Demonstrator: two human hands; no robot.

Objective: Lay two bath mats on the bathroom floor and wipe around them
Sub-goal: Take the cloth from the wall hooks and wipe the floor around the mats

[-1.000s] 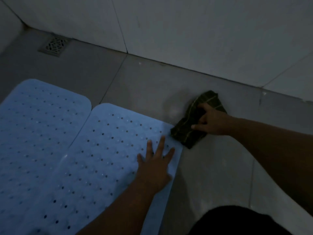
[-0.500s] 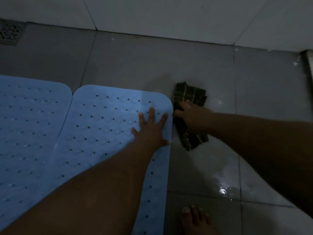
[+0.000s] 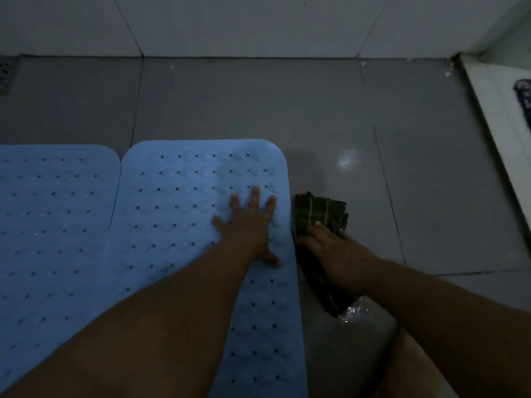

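I see two blue mats flat on grey floor [image 3: 258, 104], side by side, edges touching: left mat [image 3: 54, 202], right mat [image 3: 184, 196]. Left hand [image 3: 247, 228] flat on right mat near its right edge, fingers spread. Right hand [image 3: 330, 248] presses dark green cloth [image 3: 319, 209] onto floor just beside that edge; fingers lie over cloth, grip unclear. Wet sheen near cloth.
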